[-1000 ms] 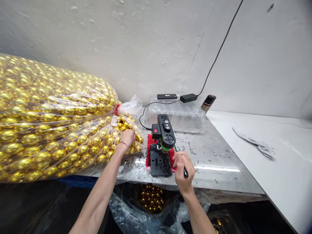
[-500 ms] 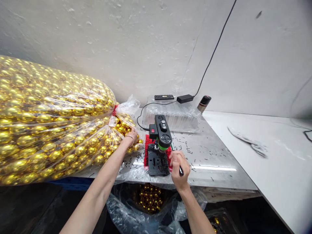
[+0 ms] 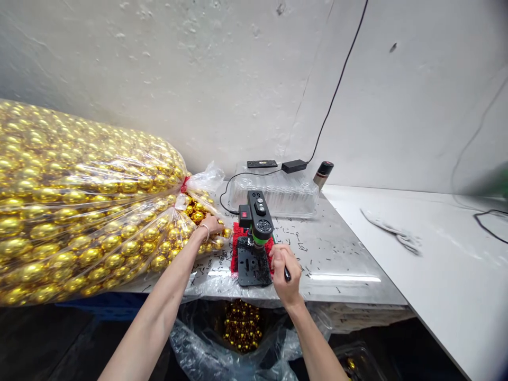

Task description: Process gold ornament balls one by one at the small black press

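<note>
My left hand (image 3: 212, 225), with a bracelet at the wrist, is at the open mouth of a clear plastic bag of shiny gold balls (image 3: 91, 190). Its fingers are curled down among the balls, closed at a gold ball (image 3: 227, 233); the fingertips are partly hidden. My right hand (image 3: 284, 267) is wrapped round the black-ended lever handle (image 3: 287, 274) of a small hand press. The press has a black and green head (image 3: 260, 217) and a black slotted base (image 3: 253, 264), standing on a red mat (image 3: 235, 262).
Below the table edge hangs an open plastic bag (image 3: 190, 338) with gold balls inside. Behind the press are a clear plastic box (image 3: 273, 196), a black power adapter (image 3: 294, 166) and a bottle (image 3: 323, 175). Small black scraps litter the metal tabletop (image 3: 337, 254). Gloves (image 3: 391, 230) lie at right.
The whole view has shifted slightly, so things appear a little further left. My left hand stays among the balls at the bag's mouth, and my right hand keeps its grip on the lever.
</note>
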A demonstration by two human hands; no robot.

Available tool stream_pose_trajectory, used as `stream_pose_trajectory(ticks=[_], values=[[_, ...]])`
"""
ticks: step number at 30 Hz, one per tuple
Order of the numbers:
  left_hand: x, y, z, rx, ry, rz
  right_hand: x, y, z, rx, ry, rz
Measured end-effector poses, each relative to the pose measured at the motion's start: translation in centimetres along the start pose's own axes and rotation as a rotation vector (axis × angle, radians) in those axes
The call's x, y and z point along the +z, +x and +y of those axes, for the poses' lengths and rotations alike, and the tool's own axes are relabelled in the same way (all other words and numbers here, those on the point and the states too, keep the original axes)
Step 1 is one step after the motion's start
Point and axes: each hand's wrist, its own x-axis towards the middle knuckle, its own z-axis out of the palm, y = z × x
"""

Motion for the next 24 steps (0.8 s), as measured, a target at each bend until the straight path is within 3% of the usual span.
stream_pose_trajectory(ticks=[5, 9, 11, 14, 16, 19, 24], values=[[-1.9, -1.1, 0.7, -0.024, -0.288, 0.153, 0.1, -0.1, 0.2, -0.005, 0.01, 0.018], [-3.2, -3.4, 1.2, -0.066, -0.532, 0.191, 0.1, -0.1, 0.0, 0.009, 0.016, 0.022], [-3.6, -4.9, 1.3, -0.112, -0.8, 0.173, 0.1, 0.0, -0.1, 0.014, 0.017, 0.026], [-3.9, -7.4, 1.3, -0.256, -1.382, 0.03, 0.1, 0.1, -0.2, 0.02, 0.016, 0.034], [-3.6, -8.9, 1.2, -0.321, -1.594, -0.119, 0.2, 0.0, -0.3, 0.023, 0.011, 0.035], [-2.3, -10.7, 1.0, -0.281, -1.664, -0.287, 0.1, 0.0, -0.2, 0.014, 0.006, 0.03], [0.6, -12.8, 1.2, -0.253, -1.617, -0.387, 0.0, 0.0, -0.4, 0.008, -0.008, 0.025]])
